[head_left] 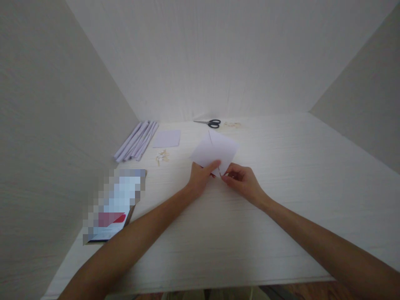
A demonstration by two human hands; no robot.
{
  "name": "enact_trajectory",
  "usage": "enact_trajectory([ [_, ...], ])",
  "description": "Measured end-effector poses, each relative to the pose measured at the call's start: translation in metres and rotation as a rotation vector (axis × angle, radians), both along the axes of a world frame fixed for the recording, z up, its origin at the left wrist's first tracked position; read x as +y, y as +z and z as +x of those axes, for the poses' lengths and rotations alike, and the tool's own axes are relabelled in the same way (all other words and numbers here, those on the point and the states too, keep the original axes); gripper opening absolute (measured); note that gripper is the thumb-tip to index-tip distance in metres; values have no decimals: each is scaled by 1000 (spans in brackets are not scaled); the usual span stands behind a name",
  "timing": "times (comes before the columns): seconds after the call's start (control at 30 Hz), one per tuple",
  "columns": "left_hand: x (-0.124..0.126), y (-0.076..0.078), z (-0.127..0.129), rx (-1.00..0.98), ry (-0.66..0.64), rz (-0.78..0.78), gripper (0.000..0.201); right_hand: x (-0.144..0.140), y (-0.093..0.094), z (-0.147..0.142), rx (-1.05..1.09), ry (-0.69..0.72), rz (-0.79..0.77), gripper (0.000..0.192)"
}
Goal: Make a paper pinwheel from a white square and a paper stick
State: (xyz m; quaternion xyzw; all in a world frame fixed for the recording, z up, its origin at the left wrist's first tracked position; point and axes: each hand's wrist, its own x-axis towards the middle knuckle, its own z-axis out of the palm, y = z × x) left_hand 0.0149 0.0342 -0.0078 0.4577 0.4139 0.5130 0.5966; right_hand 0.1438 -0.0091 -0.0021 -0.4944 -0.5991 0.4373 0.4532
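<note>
A white square sheet of paper [215, 148] is held corner-down over the middle of the table. A thin slit or crease runs in from its top corner, and a short dark line shows at the bottom corner. My left hand [201, 175] grips the lower left of the sheet, thumb on top and fingers beneath. At the bottom corner, my right hand [240, 179] has its thumb and forefinger pinched together on the paper's edge. Its other fingers curl inward, partly hidden.
Rolled white paper tubes [136, 141] lie at the back left, beside a flat paper square [167, 138]. Small pale clips or pins [162, 156] sit before it. Black-handled scissors [212, 123] and another small pile [233, 124] lie near the back wall. A tablet [120, 200] rests front left.
</note>
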Motion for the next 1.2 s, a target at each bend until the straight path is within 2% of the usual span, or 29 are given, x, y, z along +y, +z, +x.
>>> enact_trajectory([
  [0.43,0,-1,0,6,-4,22,21,0,1,0,44,16,50,6],
  [0.67,0,0,0,23,14,5,24,-1,0,0,6,12,-37,14],
  [0.8,-3,3,1,39,-2,34,23,0,-2,-1,14,-3,-33,21],
  [1.0,-6,7,0,112,-19,69,22,2,-3,-2,-33,-75,-56,20],
  [1.2,-5,5,-1,131,-22,62,21,3,-1,-2,14,-74,-76,18],
])
